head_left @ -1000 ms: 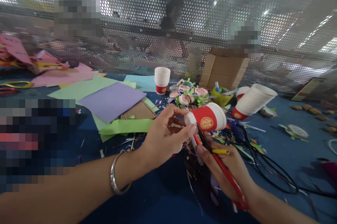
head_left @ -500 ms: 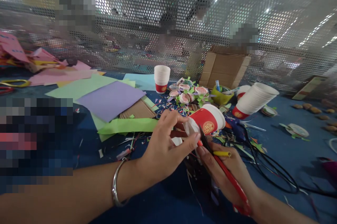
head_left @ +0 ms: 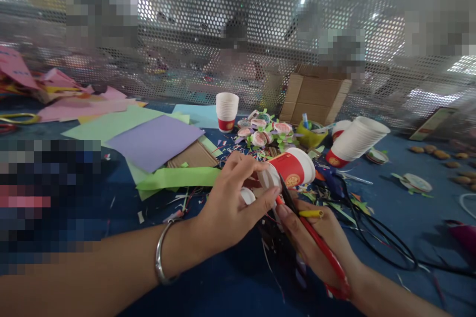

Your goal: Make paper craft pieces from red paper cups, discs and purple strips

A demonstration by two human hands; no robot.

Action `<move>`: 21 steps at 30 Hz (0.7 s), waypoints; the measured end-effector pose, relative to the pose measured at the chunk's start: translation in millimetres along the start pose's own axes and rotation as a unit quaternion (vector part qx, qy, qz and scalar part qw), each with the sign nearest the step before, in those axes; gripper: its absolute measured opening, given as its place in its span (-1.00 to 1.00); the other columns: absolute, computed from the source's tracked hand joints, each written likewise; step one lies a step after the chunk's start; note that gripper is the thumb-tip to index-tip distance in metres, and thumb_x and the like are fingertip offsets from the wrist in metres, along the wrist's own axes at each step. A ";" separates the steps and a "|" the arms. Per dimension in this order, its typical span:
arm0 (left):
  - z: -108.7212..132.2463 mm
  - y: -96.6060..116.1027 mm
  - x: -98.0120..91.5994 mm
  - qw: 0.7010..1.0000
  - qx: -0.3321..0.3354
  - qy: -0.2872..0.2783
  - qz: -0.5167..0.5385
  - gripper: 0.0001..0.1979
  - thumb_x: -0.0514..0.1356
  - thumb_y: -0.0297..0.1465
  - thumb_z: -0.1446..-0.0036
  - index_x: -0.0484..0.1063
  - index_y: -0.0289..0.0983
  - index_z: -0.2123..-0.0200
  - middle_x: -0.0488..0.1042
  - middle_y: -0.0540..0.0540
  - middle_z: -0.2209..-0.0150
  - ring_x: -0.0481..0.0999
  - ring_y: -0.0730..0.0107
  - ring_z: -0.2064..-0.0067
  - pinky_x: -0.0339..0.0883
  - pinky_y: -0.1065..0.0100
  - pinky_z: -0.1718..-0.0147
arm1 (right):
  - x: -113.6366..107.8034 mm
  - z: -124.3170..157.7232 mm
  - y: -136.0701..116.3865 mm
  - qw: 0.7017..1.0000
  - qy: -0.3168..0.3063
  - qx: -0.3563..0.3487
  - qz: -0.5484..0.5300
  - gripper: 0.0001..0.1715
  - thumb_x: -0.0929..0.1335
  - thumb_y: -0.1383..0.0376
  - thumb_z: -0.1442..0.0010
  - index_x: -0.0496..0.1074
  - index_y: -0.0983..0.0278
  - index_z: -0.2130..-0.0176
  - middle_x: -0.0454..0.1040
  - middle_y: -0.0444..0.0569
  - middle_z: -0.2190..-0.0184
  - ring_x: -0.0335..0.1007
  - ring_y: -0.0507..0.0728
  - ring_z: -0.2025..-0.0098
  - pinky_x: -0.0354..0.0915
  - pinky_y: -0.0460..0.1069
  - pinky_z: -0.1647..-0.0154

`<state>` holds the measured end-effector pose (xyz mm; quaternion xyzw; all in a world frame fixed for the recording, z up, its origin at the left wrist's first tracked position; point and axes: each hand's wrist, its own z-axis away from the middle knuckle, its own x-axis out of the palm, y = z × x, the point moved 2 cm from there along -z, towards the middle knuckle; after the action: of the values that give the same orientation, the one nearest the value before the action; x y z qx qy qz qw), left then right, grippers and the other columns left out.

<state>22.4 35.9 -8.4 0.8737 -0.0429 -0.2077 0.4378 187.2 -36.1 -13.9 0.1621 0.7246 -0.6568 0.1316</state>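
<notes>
Hands are both occupied: the left hand (head_left: 230, 203) pinches the narrow end of a red-and-white paper cup (head_left: 292, 165) between thumb and fingers, while the right hand (head_left: 316, 237) grips red-handled, black-bladed scissors (head_left: 326, 247) with the blades against the cup wall. The cup lies on its side in the air between them, its rim pointing away to the right. Compared with a second ago, its gold emblem has rolled down toward the blades and is now partly hidden, and the white end has folded further; I judge that the cut is being worked around the wall by turning the cup. A white round piece also shows more plainly under the left fingers, though I cannot tell what it is. The left thumb sits very near the blades and hides part of the cut. Small coloured paper scraps (head_left: 238, 147) litter the dark blue cloth-like table (head_left: 427, 213). Just beyond the cup, a pile of round pieces with green paper tabs (head_left: 262, 128) crowds the space, and to its right a looped black cable (head_left: 386, 242) lies close to the right wrist. Farther back stand an upright stack of white cups (head_left: 227, 106) and a leaning stack of white cups (head_left: 360, 136).
</notes>
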 end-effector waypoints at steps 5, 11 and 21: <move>0.8 8.9 -3.7 0.994 0.066 -0.008 -0.090 -0.78 0.27 -0.39 -0.26 0.37 -0.21 0.04 0.38 -0.12 0.10 0.40 0.26 0.01 0.44 0.19 0.04 | 1.8 3.8 4.3 0.998 -0.007 0.042 -0.043 -0.51 0.36 -0.05 -0.31 0.31 0.23 0.46 0.21 -0.18 0.60 0.04 -0.01 0.57 0.06 -0.11 0.63; 0.7 12.0 -4.5 0.988 0.103 -0.005 -0.118 -0.74 0.29 -0.41 -0.25 0.36 -0.22 0.02 0.43 -0.13 0.10 0.38 0.26 -0.01 0.38 0.21 -0.01 | 2.2 7.1 6.6 0.996 -0.023 0.076 -0.045 -0.52 0.39 -0.05 -0.28 0.26 0.20 0.46 0.20 -0.22 0.67 0.05 -0.03 0.66 0.01 -0.11 0.72; -0.1 13.5 -4.3 0.980 0.146 0.004 -0.132 -0.64 0.32 -0.46 -0.21 0.33 -0.21 -0.04 0.41 -0.12 0.11 0.41 0.27 0.00 0.39 0.26 0.06 | 1.1 6.3 3.5 0.994 -0.037 0.083 -0.060 -0.51 0.37 -0.07 -0.29 0.24 0.18 0.46 0.15 -0.26 0.73 0.06 -0.02 0.72 0.00 -0.10 0.74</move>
<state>19.9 28.8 3.7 0.9270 0.0444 -0.2521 0.2742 187.5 -42.0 -18.2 0.1040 0.6708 -0.7268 0.1047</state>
